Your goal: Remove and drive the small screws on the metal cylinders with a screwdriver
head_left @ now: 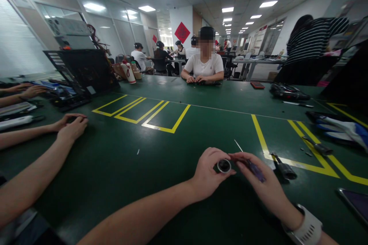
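I find the silver-rimmed black cylinder (224,165) grasped in my left hand (209,169) above the green table (161,160), its round end facing me. Close beside it, my right hand (267,184) grips a purple-handled tool (257,171). Rightward, a dark cylindrical part (288,171) lies across yellow tape (260,138). Leftward, a co-worker's hands (71,128) hold something dark.

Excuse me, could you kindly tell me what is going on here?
A person's left hand holds a dark cylindrical part, its round end facing the camera. Close beside it, the right hand grips a purple-handled tool, its thin shaft pointing away. Two other dark pieces lie on the green table to the right.
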`<state>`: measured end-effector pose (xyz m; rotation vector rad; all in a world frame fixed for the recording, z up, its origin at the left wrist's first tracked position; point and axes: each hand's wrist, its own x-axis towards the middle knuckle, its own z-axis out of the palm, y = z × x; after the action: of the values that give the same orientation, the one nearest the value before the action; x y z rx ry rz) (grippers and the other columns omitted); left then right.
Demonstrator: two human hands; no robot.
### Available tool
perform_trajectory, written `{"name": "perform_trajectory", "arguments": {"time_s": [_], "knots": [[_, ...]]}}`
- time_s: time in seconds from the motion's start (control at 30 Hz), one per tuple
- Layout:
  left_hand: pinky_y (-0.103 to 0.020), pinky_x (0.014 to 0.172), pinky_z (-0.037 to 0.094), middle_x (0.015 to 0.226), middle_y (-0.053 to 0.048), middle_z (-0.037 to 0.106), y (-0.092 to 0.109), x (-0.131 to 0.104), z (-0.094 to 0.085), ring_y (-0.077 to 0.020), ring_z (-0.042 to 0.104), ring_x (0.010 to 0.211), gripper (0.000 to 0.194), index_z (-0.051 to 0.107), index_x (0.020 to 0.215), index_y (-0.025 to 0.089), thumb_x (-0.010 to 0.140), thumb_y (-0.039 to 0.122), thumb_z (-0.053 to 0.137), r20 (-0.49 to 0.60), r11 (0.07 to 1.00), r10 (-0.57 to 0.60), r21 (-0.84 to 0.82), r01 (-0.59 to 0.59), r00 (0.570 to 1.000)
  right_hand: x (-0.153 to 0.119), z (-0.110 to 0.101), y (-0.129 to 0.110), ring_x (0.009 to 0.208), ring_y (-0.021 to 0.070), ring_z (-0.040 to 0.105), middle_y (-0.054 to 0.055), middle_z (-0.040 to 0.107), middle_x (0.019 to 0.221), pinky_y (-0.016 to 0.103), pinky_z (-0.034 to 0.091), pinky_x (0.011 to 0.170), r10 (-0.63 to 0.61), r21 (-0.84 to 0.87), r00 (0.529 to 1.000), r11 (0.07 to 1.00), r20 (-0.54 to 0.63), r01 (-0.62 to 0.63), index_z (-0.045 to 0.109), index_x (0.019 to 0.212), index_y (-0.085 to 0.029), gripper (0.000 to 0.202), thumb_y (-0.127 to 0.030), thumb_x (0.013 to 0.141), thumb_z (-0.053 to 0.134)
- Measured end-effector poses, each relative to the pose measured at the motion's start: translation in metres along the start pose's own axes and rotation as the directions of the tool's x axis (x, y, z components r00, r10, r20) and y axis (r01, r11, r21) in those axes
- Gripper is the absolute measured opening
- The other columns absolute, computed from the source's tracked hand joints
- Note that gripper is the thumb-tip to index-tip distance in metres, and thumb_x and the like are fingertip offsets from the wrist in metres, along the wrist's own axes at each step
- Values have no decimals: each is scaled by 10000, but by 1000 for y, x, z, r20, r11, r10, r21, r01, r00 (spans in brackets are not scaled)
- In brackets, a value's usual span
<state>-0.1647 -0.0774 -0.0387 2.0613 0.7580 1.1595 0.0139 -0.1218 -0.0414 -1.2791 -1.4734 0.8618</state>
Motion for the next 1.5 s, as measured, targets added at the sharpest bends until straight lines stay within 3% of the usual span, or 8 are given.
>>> {"name": "perform_trajectory", "arguments": {"time_s": [0.13,0.23,0.43,0.6,0.77,1.17,1.33,1.5], "knots": [[-305,756,399,844,-32,576,-2,4,-3,-176,509,836,248,592,824,179,711,361,719,35,993,-29,119,25,999,-4,-4,-1,845,205,633,57,691,884,370,512,785,105,219,990,972,-90,-83,653,1055,-226,299,-420,855,542],[-276,707,405,852,-31,536,-7,8,-5,-155,493,799,271,542,774,167,719,378,704,101,997,-64,40,60,993,-6,-5,-11,686,178,589,46,658,712,298,493,616,91,344,988,938,-127,-42,715,907,-210,300,-449,838,547],[-251,649,401,787,-13,525,-17,12,-1,-131,483,714,281,508,747,162,692,332,724,120,994,-98,-29,102,988,-16,2,-29,556,148,523,9,575,594,253,434,494,119,469,991,879,-57,-78,643,712,-209,188,-387,771,634],[-245,641,398,733,0,526,-23,13,-1,-125,488,694,234,497,675,163,737,299,678,159,995,-98,-3,100,982,-24,4,-24,643,165,547,20,588,683,269,437,556,62,163,996,984,64,-72,605,738,-212,226,-405,840,550],[-259,676,398,710,13,544,-29,11,1,-120,495,676,246,514,678,167,746,346,668,186,986,-154,98,137,970,-26,6,-31,627,176,568,27,596,673,271,438,526,53,-129,995,991,85,-42,602,732,-211,298,-437,871,467],[-265,685,357,695,17,554,-28,9,6,-119,503,662,186,534,683,172,768,304,634,258,972,-134,224,76,957,-34,10,-31,679,178,573,33,581,742,298,462,608,-248,-269,960,923,131,276,543,773,-225,118,-222,869,475],[-266,695,357,674,21,545,-26,8,5,-114,500,646,185,522,678,172,784,300,604,293,977,-108,207,47,950,-27,6,-30,634,173,557,23,586,673,291,433,572,-42,-134,993,989,112,57,586,693,-214,229,-334,866,496],[-253,680,354,667,25,522,-24,9,2,-110,488,638,164,497,671,172,775,252,595,288,992,-63,121,29,955,-14,5,-21,655,180,566,34,617,661,295,459,603,257,341,965,903,59,-261,639,657,-193,245,-369,809,562]]}}
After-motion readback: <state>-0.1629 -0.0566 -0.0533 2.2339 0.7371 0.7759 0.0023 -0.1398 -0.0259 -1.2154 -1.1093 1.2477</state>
